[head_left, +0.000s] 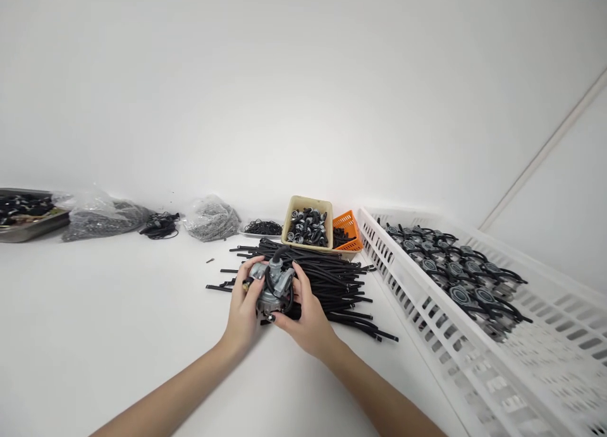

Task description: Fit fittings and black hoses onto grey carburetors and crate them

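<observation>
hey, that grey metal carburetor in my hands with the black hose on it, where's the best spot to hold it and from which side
Probably by the grey metal body of the carburetor, clasped from both flanks, much as the left hand and right hand do now. The body looks rigid and blocky, while the black hose curving off its top would likely flex. Coming from the near side avoids the hose pile behind it.

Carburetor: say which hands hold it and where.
Both. The left hand grips the carburetor on its left side, the right hand on its right and underside.
</observation>
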`<state>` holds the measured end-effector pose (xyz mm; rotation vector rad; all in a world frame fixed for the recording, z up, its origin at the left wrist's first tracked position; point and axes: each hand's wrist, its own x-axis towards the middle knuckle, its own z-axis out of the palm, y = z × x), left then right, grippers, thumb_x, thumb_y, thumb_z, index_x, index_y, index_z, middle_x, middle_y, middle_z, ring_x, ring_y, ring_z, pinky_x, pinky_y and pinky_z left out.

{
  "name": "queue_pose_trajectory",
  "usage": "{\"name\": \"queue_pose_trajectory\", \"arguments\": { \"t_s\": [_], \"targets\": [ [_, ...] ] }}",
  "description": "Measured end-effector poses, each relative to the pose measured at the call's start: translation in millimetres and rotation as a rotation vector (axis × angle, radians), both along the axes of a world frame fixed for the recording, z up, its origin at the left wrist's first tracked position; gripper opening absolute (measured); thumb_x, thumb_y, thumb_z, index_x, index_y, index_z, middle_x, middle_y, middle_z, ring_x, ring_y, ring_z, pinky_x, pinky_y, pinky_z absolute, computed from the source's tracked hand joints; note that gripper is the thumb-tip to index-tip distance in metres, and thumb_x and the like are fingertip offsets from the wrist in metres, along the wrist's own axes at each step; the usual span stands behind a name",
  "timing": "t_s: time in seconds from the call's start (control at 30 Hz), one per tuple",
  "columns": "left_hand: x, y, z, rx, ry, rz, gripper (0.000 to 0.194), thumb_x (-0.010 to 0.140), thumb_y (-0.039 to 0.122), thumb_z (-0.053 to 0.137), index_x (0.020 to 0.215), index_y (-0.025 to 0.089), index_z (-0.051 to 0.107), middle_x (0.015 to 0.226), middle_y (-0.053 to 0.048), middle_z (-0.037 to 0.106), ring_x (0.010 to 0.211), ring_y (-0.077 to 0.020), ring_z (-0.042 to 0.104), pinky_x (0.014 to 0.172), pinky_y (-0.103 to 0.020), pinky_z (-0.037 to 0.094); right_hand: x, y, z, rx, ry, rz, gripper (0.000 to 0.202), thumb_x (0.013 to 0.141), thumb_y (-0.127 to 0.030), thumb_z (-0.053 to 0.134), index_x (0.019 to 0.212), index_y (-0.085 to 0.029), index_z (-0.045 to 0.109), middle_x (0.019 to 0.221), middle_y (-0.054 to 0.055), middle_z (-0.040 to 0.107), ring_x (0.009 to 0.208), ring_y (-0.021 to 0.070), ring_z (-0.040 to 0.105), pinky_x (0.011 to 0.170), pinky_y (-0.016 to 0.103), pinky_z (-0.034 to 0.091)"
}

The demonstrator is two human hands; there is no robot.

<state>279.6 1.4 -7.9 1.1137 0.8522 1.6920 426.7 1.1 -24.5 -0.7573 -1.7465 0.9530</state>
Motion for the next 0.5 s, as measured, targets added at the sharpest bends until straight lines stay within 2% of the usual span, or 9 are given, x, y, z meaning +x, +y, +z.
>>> {"name": "queue_pose_trajectory", "arguments": {
  "t_s": [0.1, 0.23, 0.3, 0.37, 0.43, 0.5],
  "targets": [
    [0.7, -6.3, -6.5, 0.066, 0.126, 0.09, 0.035, 0.09, 0.047, 0.062, 0.12, 0.03, 0.056, 0.12, -0.002, 0.058, 0.112, -0.0213, 0.055, 0.097, -0.027, 0.042, -1.6, 3.1, -3.7, -0.02, 0.071, -0.007, 0.086, 0.076, -0.019, 0.076, 0.149, -0.029, 0.031, 0.143, 0.009, 0.056, 0.129, 0.0247, 0.056, 0.108, 0.042, 0.047],
    [-1.9, -1.3, -14.1, 0.089, 0.209, 0.047, 0.038, 0.091, 0.05, 0.058, 0.123, 0.031, 0.052, 0.126, -0.003, 0.054, 0.12, -0.0242, 0.05, 0.103, -0.03, 0.038, -2.1, 7.9, -10.2, -0.021, 0.159, -0.052, 0.074, 0.068, -0.019, 0.081, 0.133, -0.028, 0.047, 0.129, 0.007, 0.065, 0.12, 0.0243, 0.063, 0.102, 0.04, 0.053],
    [-5.0, 5.3, -16.7, 0.141, 0.243, 0.014, 0.048, 0.086, 0.057, 0.061, 0.125, 0.03, 0.053, 0.13, -0.005, 0.053, 0.128, -0.0286, 0.046, 0.109, -0.035, 0.034, -1.5, 9.2, -11.8, 0.015, 0.151, -0.109, 0.07, 0.066, -0.022, 0.083, 0.129, -0.028, 0.052, 0.126, 0.006, 0.067, 0.116, 0.0243, 0.065, 0.097, 0.037, 0.056],
    [-8.4, 12.3, -19.3, 0.202, 0.256, -0.036, 0.067, 0.078, 0.069, 0.063, 0.131, 0.03, 0.05, 0.137, -0.007, 0.05, 0.136, -0.0328, 0.039, 0.114, -0.04, 0.03, 1.0, 10.9, -11.0, 0.083, 0.117, -0.181, 0.069, 0.065, -0.026, 0.083, 0.128, -0.027, 0.054, 0.122, 0.007, 0.068, 0.112, 0.0241, 0.067, 0.096, 0.035, 0.057],
    [-11.4, 19.1, -22.4, 0.203, 0.253, -0.091, 0.084, 0.071, 0.078, 0.062, 0.138, 0.031, 0.044, 0.145, -0.008, 0.045, 0.139, -0.0356, 0.036, 0.112, -0.043, 0.035, 7.1, 13.2, -7.2, 0.176, 0.085, -0.275, 0.068, 0.066, -0.028, 0.083, 0.128, -0.026, 0.056, 0.121, 0.007, 0.069, 0.109, 0.0241, 0.068, 0.097, 0.035, 0.056],
    [-13.5, 26.0, -25.8, 0.133, 0.241, -0.137, 0.09, 0.067, 0.081, 0.061, 0.14, 0.031, 0.041, 0.148, -0.01, 0.041, 0.129, -0.0371, 0.048, 0.097, -0.044, 0.049, 18.5, 13.5, 0.1, 0.295, 0.064, -0.396, 0.066, 0.067, -0.031, 0.083, 0.127, -0.025, 0.057, 0.122, 0.009, 0.069, 0.11, 0.0257, 0.068, 0.099, 0.036, 0.055]
  ]
}}
